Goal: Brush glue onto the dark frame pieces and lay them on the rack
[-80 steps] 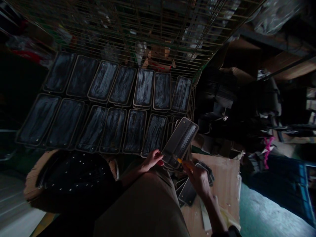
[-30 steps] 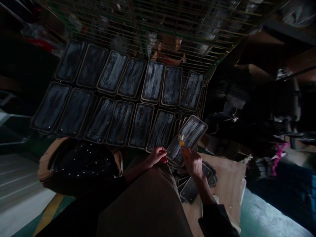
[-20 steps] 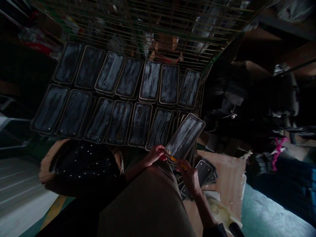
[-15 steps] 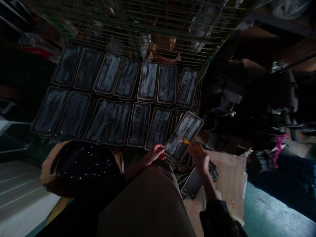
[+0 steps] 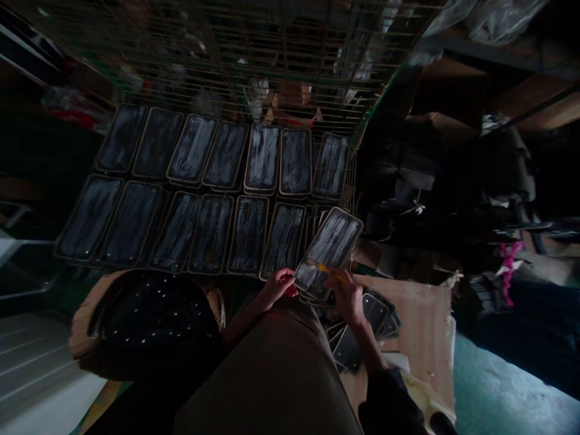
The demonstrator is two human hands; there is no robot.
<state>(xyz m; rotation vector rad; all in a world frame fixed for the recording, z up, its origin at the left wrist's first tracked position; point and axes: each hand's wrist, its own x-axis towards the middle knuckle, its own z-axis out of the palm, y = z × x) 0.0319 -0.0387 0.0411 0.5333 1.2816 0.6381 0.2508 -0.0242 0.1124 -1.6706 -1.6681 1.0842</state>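
Between my hands a dark rectangular panel (image 5: 335, 241) with rounded corners and a pale rim lies tilted over other panels, its face streaked with whitish coating. My left hand (image 5: 278, 287) pinches its lower left corner. In my right hand (image 5: 348, 297) is a brush with a yellow handle (image 5: 333, 272); its bristles touch the panel's lower part. Two rows of similar streaked panels (image 5: 247, 232) spread out to the left. Under my right forearm lie several dark panels (image 5: 357, 338) without streaks, fanned in a loose pile.
A wire mesh rack (image 5: 254, 54) rises behind the panels, with boxes and bags beyond it. At lower left stands a round cardboard container (image 5: 84, 323) draped in black dotted cloth. A wooden board (image 5: 421, 314) is at right. Dark bundles (image 5: 417, 163) are stacked at far right.
My right hand and the brush have moved left and slightly down along the panel's lower part. My left hand stays at the corner. The whole view has shifted a little.
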